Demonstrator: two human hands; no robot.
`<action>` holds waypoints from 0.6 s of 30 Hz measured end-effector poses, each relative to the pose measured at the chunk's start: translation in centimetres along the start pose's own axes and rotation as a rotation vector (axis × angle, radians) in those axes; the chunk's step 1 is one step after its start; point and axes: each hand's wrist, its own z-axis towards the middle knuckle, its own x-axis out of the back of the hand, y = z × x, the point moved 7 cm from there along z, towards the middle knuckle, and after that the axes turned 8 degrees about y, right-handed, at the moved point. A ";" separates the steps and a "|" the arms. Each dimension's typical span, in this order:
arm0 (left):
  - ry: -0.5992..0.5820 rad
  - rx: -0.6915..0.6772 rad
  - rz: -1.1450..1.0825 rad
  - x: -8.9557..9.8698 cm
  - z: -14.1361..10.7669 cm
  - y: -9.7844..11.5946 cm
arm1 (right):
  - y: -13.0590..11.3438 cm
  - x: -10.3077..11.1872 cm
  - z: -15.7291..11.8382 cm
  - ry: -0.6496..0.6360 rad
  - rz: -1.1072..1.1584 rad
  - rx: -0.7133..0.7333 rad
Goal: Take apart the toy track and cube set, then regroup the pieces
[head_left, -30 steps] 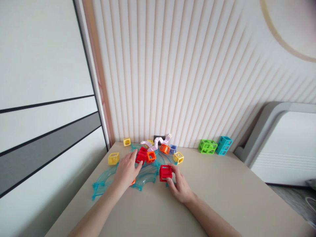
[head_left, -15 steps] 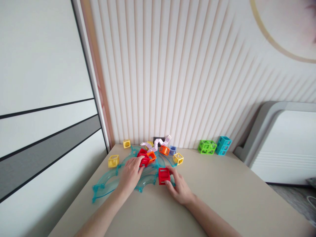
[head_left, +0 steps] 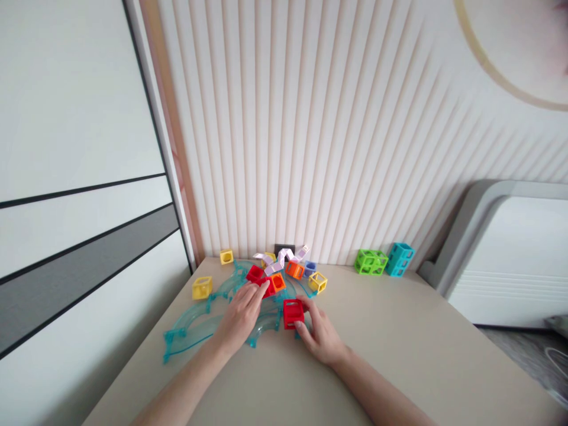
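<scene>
My right hand (head_left: pixel 320 334) grips a red open-sided cube block (head_left: pixel 293 314) between thumb and fingers, at the right edge of the clear teal track pieces. My left hand (head_left: pixel 243 309) reaches over the curved teal track (head_left: pixel 190 326), its fingers closed on another red cube block (head_left: pixel 268 288) that they partly cover. Just behind those fingers sits one more red block (head_left: pixel 254 273). An orange block (head_left: pixel 278 282) is against the right side of the block under my left hand. A second orange block (head_left: pixel 294 270) rests farther back beside a pale purple zigzag piece (head_left: pixel 284 259).
Yellow blocks (head_left: pixel 202 288) lie around the track pieces. A blue-purple block (head_left: pixel 310 269) stands behind a yellow one (head_left: pixel 318 283). By the ribbed wall, joined green blocks (head_left: pixel 371 262) and a teal block stack (head_left: pixel 400 259) stand at right. A white cabinet (head_left: pixel 89 284) borders the table's left.
My left hand has shifted slightly right and toward me, and its red block now appears apart from the red one behind. My right hand keeps its red block almost in place.
</scene>
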 end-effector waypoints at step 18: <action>0.058 -0.028 -0.201 0.9 -0.1 1.2 | -2.7 -1.2 0.1 -0.144 -0.064 0.354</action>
